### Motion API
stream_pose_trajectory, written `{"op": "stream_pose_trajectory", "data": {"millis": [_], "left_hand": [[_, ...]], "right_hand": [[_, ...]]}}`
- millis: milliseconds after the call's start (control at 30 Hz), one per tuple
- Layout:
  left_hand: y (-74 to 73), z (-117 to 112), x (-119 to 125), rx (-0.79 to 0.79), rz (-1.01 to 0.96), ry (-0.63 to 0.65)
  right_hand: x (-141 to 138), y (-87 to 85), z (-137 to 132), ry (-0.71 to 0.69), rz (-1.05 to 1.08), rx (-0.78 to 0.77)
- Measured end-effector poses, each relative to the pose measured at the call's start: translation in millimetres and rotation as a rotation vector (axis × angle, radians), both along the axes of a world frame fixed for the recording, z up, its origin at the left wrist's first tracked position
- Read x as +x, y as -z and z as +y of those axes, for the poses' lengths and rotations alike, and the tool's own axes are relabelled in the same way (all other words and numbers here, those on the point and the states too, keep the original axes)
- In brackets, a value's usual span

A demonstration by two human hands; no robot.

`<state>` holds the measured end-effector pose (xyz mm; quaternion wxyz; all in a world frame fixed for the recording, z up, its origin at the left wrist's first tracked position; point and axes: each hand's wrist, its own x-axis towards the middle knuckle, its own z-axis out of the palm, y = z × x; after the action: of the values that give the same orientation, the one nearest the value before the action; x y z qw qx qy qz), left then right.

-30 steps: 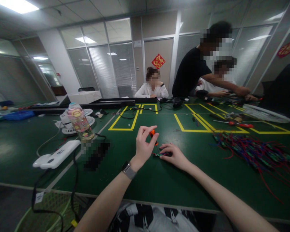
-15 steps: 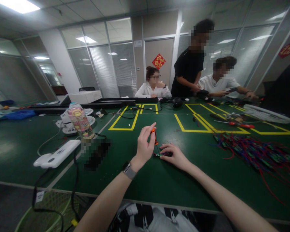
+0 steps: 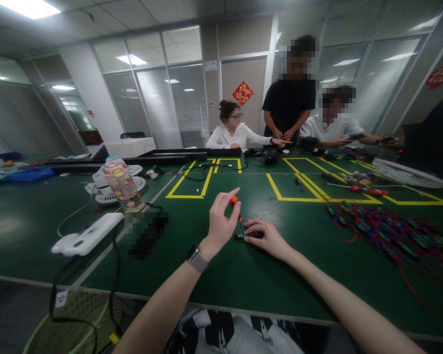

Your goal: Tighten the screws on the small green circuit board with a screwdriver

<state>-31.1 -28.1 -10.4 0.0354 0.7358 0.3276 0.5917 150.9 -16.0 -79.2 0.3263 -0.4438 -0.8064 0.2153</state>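
Between the thumb and fingers of my left hand (image 3: 222, 215) is an orange-handled screwdriver (image 3: 235, 201), its thin shaft slanting down to the table. The tip meets a small green circuit board (image 3: 240, 236) lying on the green tabletop. My right hand (image 3: 268, 236) rests on the table at the board's right end, fingers closed over it and its dark wires, pinning it down. The fingers partly cover the board, so its right end is hidden.
To the right lies a tangled heap of boards with red and blue wires (image 3: 387, 231); beyond it is a red-handled screwdriver (image 3: 369, 191). A drink bottle (image 3: 123, 184), a white fan (image 3: 138, 185) and a white power strip (image 3: 92, 233) stand at left. Three people are across the table.
My left thumb and fingers have shifted slightly about the screwdriver handle; my right hand and the board stay put. Across the table, a seated person has stretched out an arm and the standing person has turned.
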Motion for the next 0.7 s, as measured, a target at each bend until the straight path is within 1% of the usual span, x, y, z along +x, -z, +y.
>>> {"op": "stream_pose_trajectory", "data": {"millis": [100,267,333,467,633,700], "left_hand": [[0.3,0.7,-0.1,0.022,-0.016,-0.042],[0.8,-0.7,0.4,-0.04,0.02,0.049],[1.0,-0.8,0.8,-0.04,0.018,0.041],[0.8,-0.9,0.6,-0.011,0.018,-0.016],[0.7,-2.1,0.5,-0.062,0.022,0.03],[0.7,-1.6,0.7,-0.055,0.016,0.016]], "right_hand": [[-0.1,-0.5,-0.4,-0.004,-0.001,0.005],[0.1,-1.4,-0.6,0.001,-0.002,0.004],[0.3,-1.3,-0.6,0.0,-0.003,-0.002],[0.4,-1.3,-0.8,-0.001,-0.002,-0.01],[0.2,-2.8,-1.6,0.0,0.004,-0.02],[0.2,-3.3,-1.8,-0.001,0.004,-0.025]]}}
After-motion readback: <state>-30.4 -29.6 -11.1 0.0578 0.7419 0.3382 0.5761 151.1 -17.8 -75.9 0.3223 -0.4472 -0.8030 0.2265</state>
